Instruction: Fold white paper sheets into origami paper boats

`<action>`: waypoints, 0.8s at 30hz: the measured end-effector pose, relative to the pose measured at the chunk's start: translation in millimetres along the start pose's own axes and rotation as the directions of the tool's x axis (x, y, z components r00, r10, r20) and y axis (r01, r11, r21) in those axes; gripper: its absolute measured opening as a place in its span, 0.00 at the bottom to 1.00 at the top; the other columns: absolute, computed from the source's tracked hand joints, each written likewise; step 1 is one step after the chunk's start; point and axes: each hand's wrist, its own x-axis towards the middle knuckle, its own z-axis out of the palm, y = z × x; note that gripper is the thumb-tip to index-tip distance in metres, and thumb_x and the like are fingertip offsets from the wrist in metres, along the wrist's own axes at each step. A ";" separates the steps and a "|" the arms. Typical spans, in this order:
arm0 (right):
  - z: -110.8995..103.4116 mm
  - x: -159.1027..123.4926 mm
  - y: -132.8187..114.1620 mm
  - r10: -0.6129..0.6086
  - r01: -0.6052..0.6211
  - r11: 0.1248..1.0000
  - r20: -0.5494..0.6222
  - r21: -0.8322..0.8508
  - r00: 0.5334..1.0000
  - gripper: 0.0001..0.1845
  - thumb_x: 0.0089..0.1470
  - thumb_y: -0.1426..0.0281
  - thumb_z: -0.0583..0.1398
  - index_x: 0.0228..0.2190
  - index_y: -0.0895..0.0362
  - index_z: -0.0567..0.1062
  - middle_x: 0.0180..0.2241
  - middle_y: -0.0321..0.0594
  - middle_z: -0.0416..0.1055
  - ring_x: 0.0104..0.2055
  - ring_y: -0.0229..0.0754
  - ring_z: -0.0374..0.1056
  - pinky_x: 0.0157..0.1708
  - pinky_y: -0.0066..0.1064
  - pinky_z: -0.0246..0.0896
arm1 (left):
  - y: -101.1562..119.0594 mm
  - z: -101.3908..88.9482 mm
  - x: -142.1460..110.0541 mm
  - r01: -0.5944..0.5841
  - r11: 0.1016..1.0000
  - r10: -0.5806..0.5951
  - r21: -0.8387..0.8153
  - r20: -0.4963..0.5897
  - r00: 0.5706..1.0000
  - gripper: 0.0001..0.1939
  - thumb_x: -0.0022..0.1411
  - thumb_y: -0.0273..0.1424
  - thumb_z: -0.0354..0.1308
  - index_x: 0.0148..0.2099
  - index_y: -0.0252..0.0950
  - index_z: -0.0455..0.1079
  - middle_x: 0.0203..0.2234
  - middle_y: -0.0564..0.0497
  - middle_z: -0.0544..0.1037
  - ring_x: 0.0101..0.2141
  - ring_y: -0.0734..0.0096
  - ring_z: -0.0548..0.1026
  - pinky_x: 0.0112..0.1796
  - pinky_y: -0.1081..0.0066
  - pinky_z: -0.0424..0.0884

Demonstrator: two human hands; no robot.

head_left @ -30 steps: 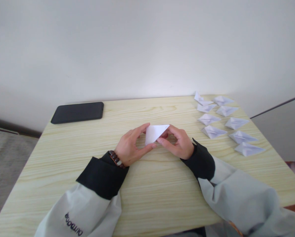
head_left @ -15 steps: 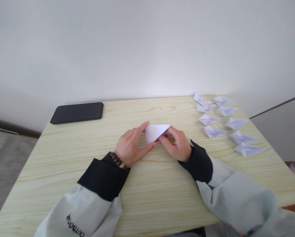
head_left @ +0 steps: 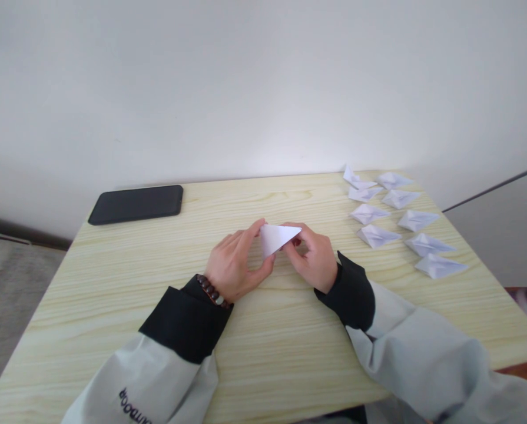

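A small white folded paper (head_left: 275, 238), pointed towards the right, is held between both hands just above the middle of the table. My left hand (head_left: 234, 262) grips its wide left edge, with the index finger at the upper corner and the thumb at the lower one. On the right side, my right hand (head_left: 312, 254) closes on the pointed part, its thumb below and its index finger behind the paper. The other right fingers are partly hidden under the hand.
Several white folded paper boats (head_left: 379, 235) lie in two columns on the right of the wood-grain table (head_left: 263, 353). At the back left rests a black phone (head_left: 136, 204). A white wall (head_left: 263, 88) rises behind the table's far edge.
The paper's right part has narrowed and tilted into a slimmer point. My right index finger has moved up behind its top edge. Both hands keep their hold; the view has shifted slightly.
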 end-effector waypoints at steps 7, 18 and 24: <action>2.3 0.9 -1.4 -0.211 0.204 0.971 -0.044 -0.123 0.976 0.13 0.49 0.78 0.55 0.38 0.57 0.72 0.24 0.35 0.72 0.25 0.35 0.65 0.31 0.28 0.63 | 4.8 3.1 -1.5 0.056 0.998 -0.056 -0.007 0.000 0.998 0.28 0.51 0.23 0.51 0.57 0.32 0.57 0.40 0.45 0.75 0.38 0.66 0.74 0.39 0.67 0.72; 1.0 2.2 -3.2 -0.221 0.214 0.967 -0.037 -0.142 0.975 0.10 0.50 0.75 0.58 0.37 0.57 0.73 0.24 0.34 0.72 0.27 0.37 0.66 0.33 0.30 0.60 | 5.0 6.2 2.8 0.426 0.730 -0.409 -0.534 0.158 0.899 0.20 0.54 0.27 0.53 0.51 0.36 0.62 0.39 0.48 0.74 0.29 0.74 0.74 0.28 0.75 0.72; 3.5 1.5 -2.0 -0.103 0.111 0.982 0.055 -0.155 0.993 0.14 0.48 0.75 0.57 0.39 0.56 0.72 0.23 0.34 0.72 0.25 0.37 0.66 0.33 0.30 0.60 | 7.7 6.4 3.9 0.470 0.601 -0.441 -0.646 0.222 0.870 0.26 0.52 0.27 0.55 0.55 0.35 0.61 0.43 0.45 0.70 0.30 0.74 0.74 0.22 0.77 0.72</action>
